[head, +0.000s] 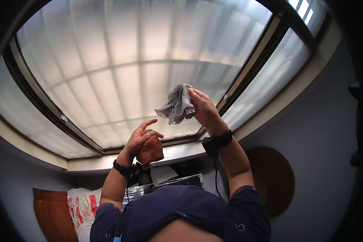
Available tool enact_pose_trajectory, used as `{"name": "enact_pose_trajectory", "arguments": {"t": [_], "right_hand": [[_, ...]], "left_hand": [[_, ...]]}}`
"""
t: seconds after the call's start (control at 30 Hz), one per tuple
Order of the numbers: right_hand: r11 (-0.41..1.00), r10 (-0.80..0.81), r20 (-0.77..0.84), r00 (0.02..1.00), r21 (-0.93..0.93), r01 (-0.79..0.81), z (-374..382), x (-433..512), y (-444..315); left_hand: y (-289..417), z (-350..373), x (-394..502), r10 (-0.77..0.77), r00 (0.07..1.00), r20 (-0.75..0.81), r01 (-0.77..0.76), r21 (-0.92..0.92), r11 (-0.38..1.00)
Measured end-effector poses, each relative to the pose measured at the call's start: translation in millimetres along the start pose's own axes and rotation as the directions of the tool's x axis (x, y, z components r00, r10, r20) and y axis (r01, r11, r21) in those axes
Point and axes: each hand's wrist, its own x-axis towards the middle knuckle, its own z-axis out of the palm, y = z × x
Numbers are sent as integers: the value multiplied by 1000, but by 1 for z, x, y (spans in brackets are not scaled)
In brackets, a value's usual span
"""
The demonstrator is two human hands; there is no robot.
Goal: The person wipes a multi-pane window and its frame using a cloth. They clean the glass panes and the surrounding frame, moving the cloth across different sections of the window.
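Observation:
In front of a large frosted window pane [133, 81], my right hand [204, 109] pinches a crumpled grey cloth [179, 104] by its upper right side. The cloth hangs with ragged lower edges. Lower and to the left, my left hand [140, 139] grips a reddish-brown terry cloth [151, 151] between thumb and curled fingers, with the index finger stretched out towards the grey cloth. The two cloths are apart. Whether either cloth touches the glass, I cannot tell.
A pale window sill [172, 153] runs below the dark metal frame [243, 72]. Beneath it lie a white item bearing writing [163, 174] and foil-like silver material [136, 193]. Brown wooden furniture [51, 214] and patterned fabric [83, 205] stand left, a round brown object [275, 181] right. Cables hang from both wrists.

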Motion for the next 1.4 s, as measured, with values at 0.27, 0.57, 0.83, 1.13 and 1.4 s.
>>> {"name": "enact_pose_trajectory", "arguments": {"t": [0.27,0.57,0.83,1.13,1.4], "right_hand": [[935,-10,-151,988,-351,-44,-32,-6,73],[938,155,-177,972,-282,-201,-93,-5,61],[935,198,-59,979,-287,-206,-104,-17,61],[935,187,-30,982,-302,-187,-208,-32,59],[835,222,116,968,-535,-128,-278,-66,-4]], "left_hand": [[-12,33,33,316,908,-274,-66,652,756],[-4,15,10,-214,934,-286,355,691,630],[-41,80,73,-219,961,-167,271,439,857],[-83,69,119,-155,929,-335,355,696,624],[-41,39,108,-70,910,-408,390,791,472]]}}
